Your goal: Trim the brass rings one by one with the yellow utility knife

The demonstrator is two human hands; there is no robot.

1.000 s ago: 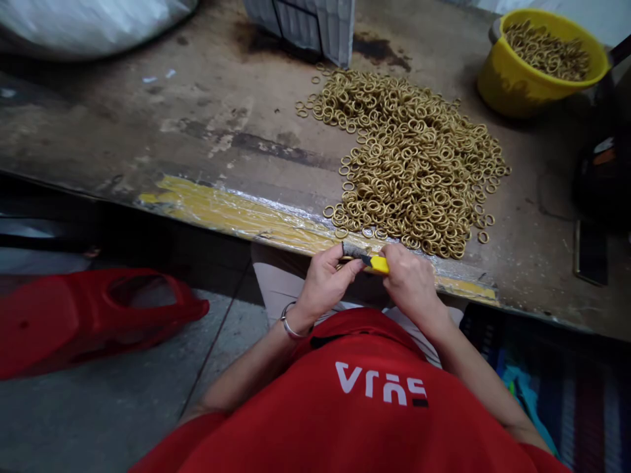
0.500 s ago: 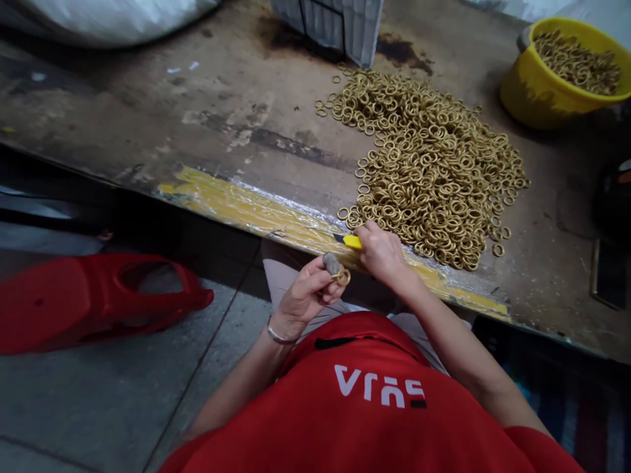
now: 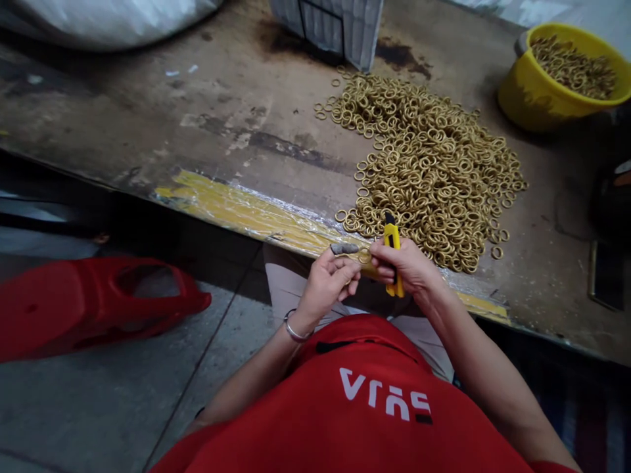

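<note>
My left hand is closed in front of the bench edge, thumb pressed to the fingers, with a grey cover on the outstretched index finger. A gold-coloured ring sits between my two hands, by that fingertip and the right fingertips; a gold glint shows under the left thumb. My right hand is wrapped round a yellow utility knife, held upright with its dark blade end pointing away from me. Just beyond lies a large heap of the same rings, which the knife tip overlaps in view.
A yellow bucket with more rings stands at the back right of the workbench. A grey ribbed block is behind the heap, a white sack back left. A phone-like dark slab lies right; a red stool is on the floor.
My right hand has turned the utility knife from pointing left to upright and shifted slightly right. My left hand has moved up and right, bringing a ring between both hands.
</note>
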